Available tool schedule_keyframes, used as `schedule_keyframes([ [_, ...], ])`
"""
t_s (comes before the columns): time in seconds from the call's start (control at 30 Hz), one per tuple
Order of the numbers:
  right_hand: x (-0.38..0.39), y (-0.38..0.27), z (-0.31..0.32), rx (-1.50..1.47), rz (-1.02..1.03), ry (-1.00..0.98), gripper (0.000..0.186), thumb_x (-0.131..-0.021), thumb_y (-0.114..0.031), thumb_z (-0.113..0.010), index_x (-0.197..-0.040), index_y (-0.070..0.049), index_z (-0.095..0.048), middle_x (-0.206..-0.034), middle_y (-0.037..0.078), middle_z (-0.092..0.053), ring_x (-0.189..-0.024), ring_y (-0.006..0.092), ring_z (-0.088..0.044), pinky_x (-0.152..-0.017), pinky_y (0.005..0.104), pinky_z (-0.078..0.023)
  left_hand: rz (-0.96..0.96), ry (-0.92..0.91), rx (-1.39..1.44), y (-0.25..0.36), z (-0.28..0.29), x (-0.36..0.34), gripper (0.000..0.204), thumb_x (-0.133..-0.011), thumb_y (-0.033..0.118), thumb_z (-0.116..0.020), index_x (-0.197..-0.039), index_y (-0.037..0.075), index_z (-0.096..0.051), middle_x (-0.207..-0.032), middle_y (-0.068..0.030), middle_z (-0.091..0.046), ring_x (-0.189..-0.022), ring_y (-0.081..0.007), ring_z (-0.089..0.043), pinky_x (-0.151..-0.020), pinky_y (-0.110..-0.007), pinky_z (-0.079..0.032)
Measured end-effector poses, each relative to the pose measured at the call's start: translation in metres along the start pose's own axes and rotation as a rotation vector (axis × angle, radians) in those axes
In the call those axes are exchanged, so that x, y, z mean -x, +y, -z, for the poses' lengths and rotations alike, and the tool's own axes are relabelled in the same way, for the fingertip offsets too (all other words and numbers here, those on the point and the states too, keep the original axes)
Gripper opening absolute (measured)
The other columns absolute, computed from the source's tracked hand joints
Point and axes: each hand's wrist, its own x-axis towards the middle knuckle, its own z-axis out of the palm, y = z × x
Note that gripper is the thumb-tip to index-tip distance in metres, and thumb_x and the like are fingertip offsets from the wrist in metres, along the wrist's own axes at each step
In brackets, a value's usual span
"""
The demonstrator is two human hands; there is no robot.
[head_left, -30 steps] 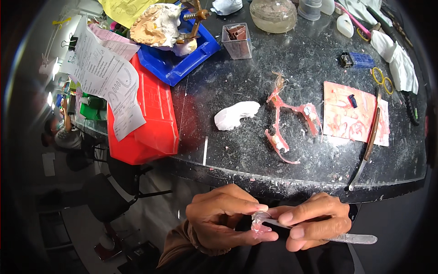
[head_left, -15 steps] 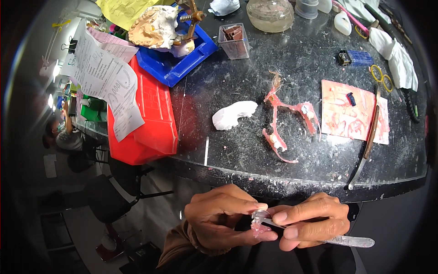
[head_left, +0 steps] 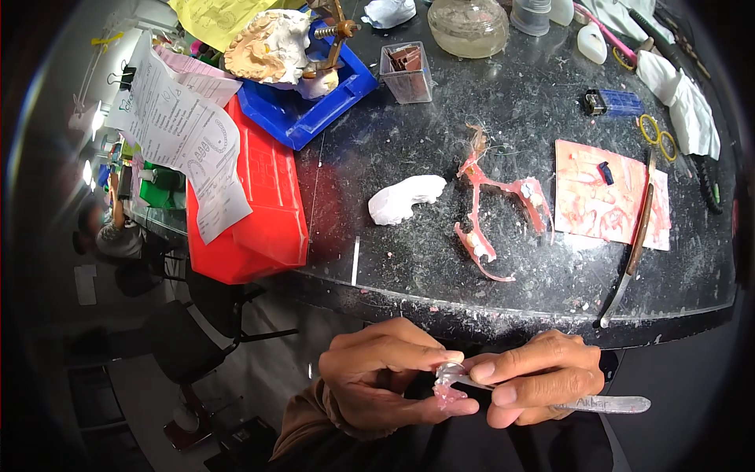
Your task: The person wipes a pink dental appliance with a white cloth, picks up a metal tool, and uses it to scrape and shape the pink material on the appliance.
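Just below the table's front edge, my left hand (head_left: 377, 374) pinches a small pink-and-clear denture piece (head_left: 447, 392) between thumb and fingers. My right hand (head_left: 543, 379) grips a flat metal hand tool (head_left: 609, 404), its handle sticking out to the right. The tool's other end meets the top of the denture piece near my left fingertips; the exact contact is partly hidden by fingers. On the table ahead lie a white plaster piece (head_left: 405, 199) and a branching pink casting (head_left: 473, 204) with whitish bits on its ends.
A pink-smeared square pad (head_left: 586, 212) lies at right with a wooden-handled knife (head_left: 641, 228) across its edge. Beyond are a blue lighter (head_left: 613, 102) and yellow-handled scissors (head_left: 659, 135). A clear box (head_left: 407, 79), a blue tray (head_left: 295, 130) with a dental model and a red bin (head_left: 259, 228) stand farther left.
The view has shifted very slightly. The metal tool's handle has tilted up a little and slid slightly right; both hands keep their grips.
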Motion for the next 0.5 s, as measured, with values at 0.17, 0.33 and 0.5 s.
schedule_keyframes([
  [0.17, 0.0024, 0.0003, -0.0062, -0.018, -0.049, 0.062, 0.031, -0.058, -0.002, -0.072, -0.085, -0.003, -0.058, -0.092, 0.012, -0.06, -0.066, 0.015, -0.062, -0.044, 0.0156, -0.046, -0.019, 0.013, 0.013, -0.0021, 0.0005, 0.0006, 0.037, -0.052, 0.005, -0.078, -0.083, -0.001, -0.06, -0.072, -0.0113, -0.059, -0.051, -0.0034, -0.05, -0.037, -0.014, -0.032],
  [0.33, 0.0019, -0.0022, -0.0027, -0.063, -0.072, 0.019, 0.035, -0.056, 0.0, -0.072, -0.088, -0.002, -0.057, -0.094, 0.013, -0.059, -0.068, 0.017, -0.062, -0.046, 0.0187, -0.047, -0.025, 0.02, 0.011, -0.0005, 0.0006, 0.0006, 0.036, -0.052, 0.005, -0.078, -0.083, 0.0, -0.06, -0.072, -0.0113, -0.059, -0.05, -0.0029, -0.049, -0.036, -0.014, -0.032],
  [0.5, 0.0023, -0.0011, -0.002, -0.042, -0.065, 0.009, 0.034, -0.058, 0.001, -0.071, -0.088, -0.002, -0.057, -0.094, 0.013, -0.059, -0.067, 0.0167, -0.062, -0.046, 0.0182, -0.047, -0.036, 0.016, 0.01, -0.0029, 0.0, 0.0006, 0.036, -0.052, 0.005, -0.078, -0.083, 0.0, -0.06, -0.072, -0.0109, -0.059, -0.049, -0.0028, -0.049, -0.034, -0.014, -0.031],
])
